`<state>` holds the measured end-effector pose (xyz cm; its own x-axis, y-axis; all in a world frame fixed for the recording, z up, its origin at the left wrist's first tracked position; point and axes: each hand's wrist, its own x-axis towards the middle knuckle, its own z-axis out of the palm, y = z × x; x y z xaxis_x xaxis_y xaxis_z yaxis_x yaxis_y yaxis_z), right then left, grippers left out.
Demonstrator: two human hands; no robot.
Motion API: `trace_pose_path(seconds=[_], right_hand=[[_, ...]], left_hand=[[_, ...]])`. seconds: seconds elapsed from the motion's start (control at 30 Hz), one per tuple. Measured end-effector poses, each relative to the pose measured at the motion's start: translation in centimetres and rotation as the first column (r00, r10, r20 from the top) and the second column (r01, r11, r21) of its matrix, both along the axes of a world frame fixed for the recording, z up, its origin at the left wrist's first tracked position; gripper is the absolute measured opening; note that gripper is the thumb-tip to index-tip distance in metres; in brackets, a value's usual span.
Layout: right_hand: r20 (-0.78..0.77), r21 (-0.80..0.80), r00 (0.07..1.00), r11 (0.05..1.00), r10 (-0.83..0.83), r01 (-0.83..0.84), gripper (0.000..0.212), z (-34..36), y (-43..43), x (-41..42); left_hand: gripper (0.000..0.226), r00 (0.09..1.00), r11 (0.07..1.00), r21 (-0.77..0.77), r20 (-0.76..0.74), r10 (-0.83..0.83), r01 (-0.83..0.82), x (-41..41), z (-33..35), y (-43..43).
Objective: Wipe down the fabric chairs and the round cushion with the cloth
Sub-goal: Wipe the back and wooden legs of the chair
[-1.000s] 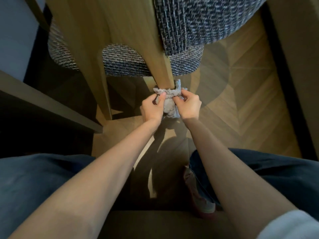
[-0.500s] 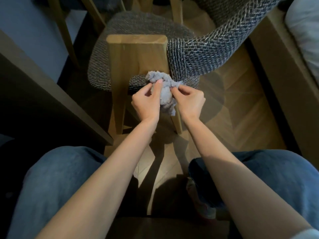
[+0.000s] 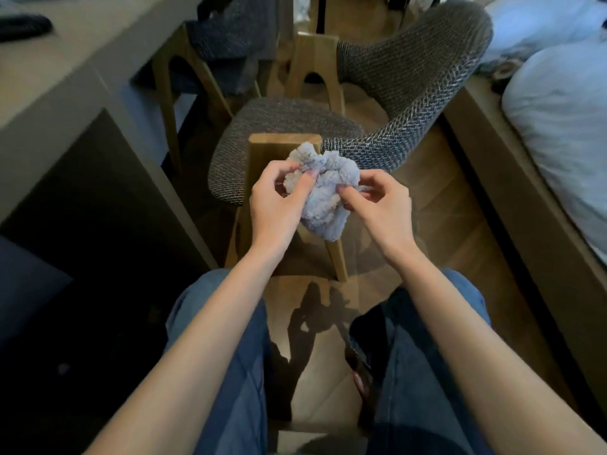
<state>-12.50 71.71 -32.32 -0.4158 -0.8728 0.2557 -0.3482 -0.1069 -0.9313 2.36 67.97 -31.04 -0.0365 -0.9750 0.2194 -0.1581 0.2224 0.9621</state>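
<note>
cloth: pale blue-grey, fluffy, bunched into a loose wad; held in the air between both hands, in front of the near chair's wooden leg post and not visibly touching it.
left hand: fingers curled, thumb and fingertips pinching the left side of the cloth; palm turned inward.
right hand: fingers curled, thumb and forefinger pinching the right side of the cloth; lower fingers tucked under.
near chair: grey woven fabric seat, with a curved woven backrest sweeping round on the right; light wooden frame, one flat-topped post just behind the cloth, its leg running down to the floor.
far chair: darker fabric, wooden legs, standing behind the near one, at the counter's edge.
counter: tan top along the left, dark opening beneath it.
bed: on the right, white bedding on a wooden base.
floor: wood in herringbone pattern; shadows of arms and cloth fall between the person's legs.
person: crouched or seated low, blue jeans, bare forearms reaching forward.
round cushion: cannot be identified for certain.
</note>
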Motion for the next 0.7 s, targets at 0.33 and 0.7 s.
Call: trace_pose_path(seconds=[0.33,0.7], right_hand=[[-0.197,-0.091,0.98,0.995,0.01,-0.029,0.009,7.3,0.4,2.4],[-0.347,0.008,0.936,0.998,0.061,-0.062,0.015,6.0,-12.3,0.8]], left_hand=[[0.035,0.996,0.992,-0.106,0.043,0.073,-0.068,5.0,4.7,1.2],[0.036,0.854,0.985,-0.171,0.508,0.116,-0.032,5.2,2.1,-10.1]])
